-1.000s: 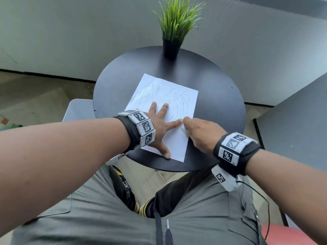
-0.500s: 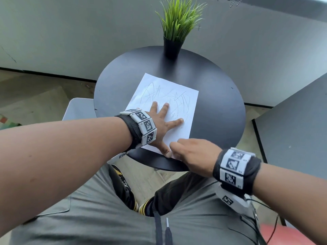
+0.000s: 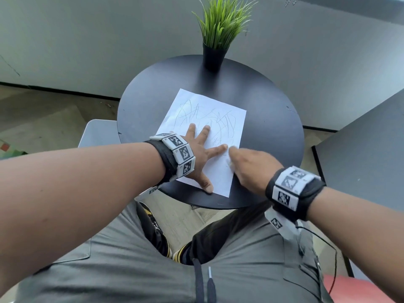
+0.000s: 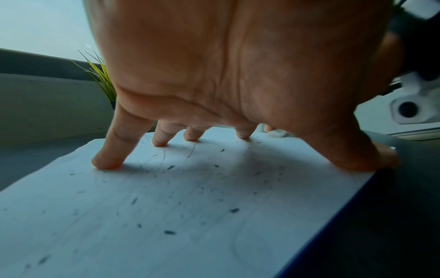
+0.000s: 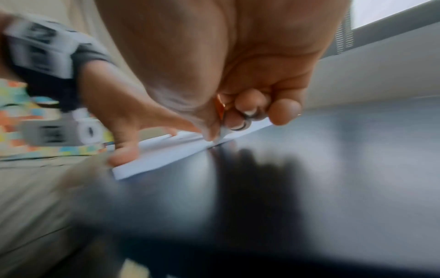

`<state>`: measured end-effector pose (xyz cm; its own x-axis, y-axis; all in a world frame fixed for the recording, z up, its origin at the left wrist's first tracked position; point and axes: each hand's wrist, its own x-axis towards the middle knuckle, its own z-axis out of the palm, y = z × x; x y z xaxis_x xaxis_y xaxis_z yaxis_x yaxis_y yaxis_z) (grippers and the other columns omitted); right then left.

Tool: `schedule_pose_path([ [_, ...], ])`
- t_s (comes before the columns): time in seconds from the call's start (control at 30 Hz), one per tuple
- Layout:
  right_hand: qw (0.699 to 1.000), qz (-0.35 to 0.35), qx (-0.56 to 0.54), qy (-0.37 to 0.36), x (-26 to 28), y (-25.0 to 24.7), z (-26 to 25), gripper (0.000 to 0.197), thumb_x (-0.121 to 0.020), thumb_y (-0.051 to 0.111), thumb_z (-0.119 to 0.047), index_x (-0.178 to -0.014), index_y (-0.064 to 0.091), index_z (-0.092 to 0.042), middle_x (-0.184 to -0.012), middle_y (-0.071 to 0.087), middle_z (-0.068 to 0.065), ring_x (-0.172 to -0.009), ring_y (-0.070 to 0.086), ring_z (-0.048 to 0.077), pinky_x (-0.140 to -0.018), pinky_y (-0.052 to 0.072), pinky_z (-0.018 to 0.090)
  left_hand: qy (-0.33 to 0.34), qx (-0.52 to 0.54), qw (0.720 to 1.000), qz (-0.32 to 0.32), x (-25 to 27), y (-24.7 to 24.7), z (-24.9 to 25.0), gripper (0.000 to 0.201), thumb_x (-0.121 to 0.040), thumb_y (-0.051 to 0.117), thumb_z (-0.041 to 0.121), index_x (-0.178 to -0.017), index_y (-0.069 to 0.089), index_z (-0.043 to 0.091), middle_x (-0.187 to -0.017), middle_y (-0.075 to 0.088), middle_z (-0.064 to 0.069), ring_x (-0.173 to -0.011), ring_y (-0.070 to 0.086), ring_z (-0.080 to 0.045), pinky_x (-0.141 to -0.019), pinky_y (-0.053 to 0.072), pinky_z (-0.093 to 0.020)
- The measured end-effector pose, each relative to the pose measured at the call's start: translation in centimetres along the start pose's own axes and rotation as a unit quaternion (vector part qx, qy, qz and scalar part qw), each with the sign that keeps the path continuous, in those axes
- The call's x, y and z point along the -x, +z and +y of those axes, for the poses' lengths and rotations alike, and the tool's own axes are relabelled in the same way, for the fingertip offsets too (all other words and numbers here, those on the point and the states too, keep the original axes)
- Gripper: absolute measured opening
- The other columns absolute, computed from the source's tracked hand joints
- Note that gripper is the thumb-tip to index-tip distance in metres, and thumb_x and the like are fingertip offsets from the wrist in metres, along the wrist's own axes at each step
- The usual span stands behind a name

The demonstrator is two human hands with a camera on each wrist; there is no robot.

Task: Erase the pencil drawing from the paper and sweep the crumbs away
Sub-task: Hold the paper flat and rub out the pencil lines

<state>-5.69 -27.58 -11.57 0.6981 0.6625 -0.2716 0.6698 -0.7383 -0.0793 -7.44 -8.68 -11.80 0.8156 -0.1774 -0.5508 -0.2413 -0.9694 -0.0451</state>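
Note:
A white paper (image 3: 220,178) with a pencil scribble (image 3: 207,118) lies on the round black table (image 3: 273,132). My left hand (image 3: 200,154) is spread flat on the paper's near half, fingertips (image 4: 107,163) pressing it down. Dark eraser crumbs (image 4: 169,232) are scattered on the sheet under that palm. My right hand (image 3: 249,165) sits at the paper's right edge, just right of the left index fingertip. Its curled fingers and thumb pinch a small white eraser (image 5: 223,132) against the sheet; most of the eraser is hidden by the fingers. The right wrist view is motion-blurred.
A black pot of green grass (image 3: 215,40) stands at the table's far edge. The corner of a grey table (image 3: 367,149) is close on the right. A white seat (image 3: 98,134) is beside the table on the left. My lap is under the near rim.
The right hand went back toward the near edge of the paper, then came forward again beside the left index finger. The left hand stayed pressed on the sheet.

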Motion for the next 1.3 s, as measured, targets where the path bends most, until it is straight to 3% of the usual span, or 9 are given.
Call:
schedule_pose_path([
  [0.1,0.993,-0.066,-0.003,-0.095,2.5,1.2,-3.5,0.017,-0.093,0.047,-0.018,-0.092,0.031,-0.025,-0.081,0.043,-0.006,-0.072,0.052,0.026,-0.062,0.047,0.041,-0.003,-0.002,1.000,0.003,-0.1,0.2,0.0,0.129,-0.056,0.063,0.092,-0.148,-0.020,0.057,-0.162,-0.029,-0.010,-0.147,-0.018,-0.051,-0.103,0.026,-0.077],
  [0.27,1.000,0.000,-0.001,0.023,-0.4,-0.3,-0.4,0.008,-0.100,0.038,-0.027,-0.105,0.033,-0.024,-0.092,0.056,0.001,-0.084,0.061,0.031,-0.070,0.052,0.043,-0.002,0.003,1.000,-0.001,-0.1,0.1,0.0,0.132,-0.055,0.063,0.093,-0.150,-0.020,0.054,-0.163,-0.029,-0.010,-0.147,-0.019,-0.051,-0.105,0.023,-0.076],
  [0.43,0.994,-0.077,0.019,-0.070,1.9,0.7,-4.2,0.009,-0.095,0.044,-0.021,-0.096,0.034,-0.021,-0.085,0.052,-0.001,-0.072,0.056,0.030,-0.063,0.051,0.042,-0.003,-0.008,1.000,-0.004,0.0,0.0,0.1,0.128,-0.059,0.062,0.091,-0.149,-0.021,0.055,-0.162,-0.031,-0.012,-0.147,-0.019,-0.052,-0.107,0.021,-0.075],
  [0.6,0.998,-0.013,0.010,0.057,-1.1,-0.2,-0.9,0.017,-0.101,0.033,-0.031,-0.115,0.035,-0.021,-0.102,0.064,0.005,-0.082,0.061,0.034,-0.069,0.052,0.042,-0.004,0.008,1.000,-0.008,0.0,-0.1,0.1,0.131,-0.056,0.065,0.091,-0.150,-0.020,0.055,-0.162,-0.030,-0.011,-0.147,-0.020,-0.051,-0.105,0.021,-0.077],
  [0.67,0.999,-0.023,0.019,0.017,-0.4,0.0,-2.2,0.021,-0.098,0.037,-0.025,-0.118,0.036,-0.019,-0.102,0.064,0.006,-0.084,0.063,0.035,-0.069,0.051,0.040,-0.004,0.004,1.000,-0.008,0.0,0.0,0.0,0.131,-0.056,0.065,0.091,-0.150,-0.019,0.055,-0.162,-0.030,-0.010,-0.147,-0.021,-0.051,-0.106,0.022,-0.076],
  [0.77,0.995,-0.076,0.022,-0.059,1.5,0.7,-3.8,0.011,-0.094,0.043,-0.021,-0.096,0.032,-0.022,-0.085,0.053,-0.001,-0.073,0.057,0.030,-0.065,0.052,0.041,-0.003,-0.002,1.000,-0.010,0.1,-0.2,0.0,0.129,-0.058,0.063,0.091,-0.150,-0.020,0.055,-0.162,-0.030,-0.012,-0.146,-0.021,-0.052,-0.108,0.019,-0.075],
  [0.93,0.992,-0.029,0.024,0.116,-1.5,-0.7,1.1,0.014,-0.101,0.032,-0.033,-0.094,0.029,-0.021,-0.093,0.056,0.008,-0.078,0.055,0.036,-0.066,0.042,0.040,-0.001,0.001,1.000,-0.004,0.4,-0.4,0.1,0.131,-0.058,0.063,0.091,-0.151,-0.020,0.052,-0.163,-0.028,-0.011,-0.147,-0.017,-0.051,-0.109,0.020,-0.073],
  [1.17,0.984,-0.063,-0.057,0.156,-1.8,-1.3,1.8,0.022,-0.101,0.034,-0.042,-0.099,0.038,-0.020,-0.097,0.058,0.008,-0.087,0.056,0.035,-0.080,0.050,0.047,0.005,0.023,0.999,0.035,1.3,0.5,-0.4,0.117,-0.055,0.046,0.101,-0.151,-0.003,0.056,-0.166,-0.010,-0.002,-0.148,0.004,-0.041,-0.104,0.030,-0.069],
  [1.3,0.996,-0.036,-0.018,0.076,-0.7,-1.0,0.3,0.021,-0.101,0.034,-0.042,-0.094,0.033,-0.022,-0.091,0.056,0.001,-0.083,0.055,0.031,-0.075,0.050,0.043,0.013,0.018,0.998,0.059,1.9,1.3,-0.6,0.111,-0.056,0.055,0.096,-0.148,0.004,0.059,-0.161,0.007,-0.002,-0.139,0.022,-0.037,-0.097,0.040,-0.060],
])
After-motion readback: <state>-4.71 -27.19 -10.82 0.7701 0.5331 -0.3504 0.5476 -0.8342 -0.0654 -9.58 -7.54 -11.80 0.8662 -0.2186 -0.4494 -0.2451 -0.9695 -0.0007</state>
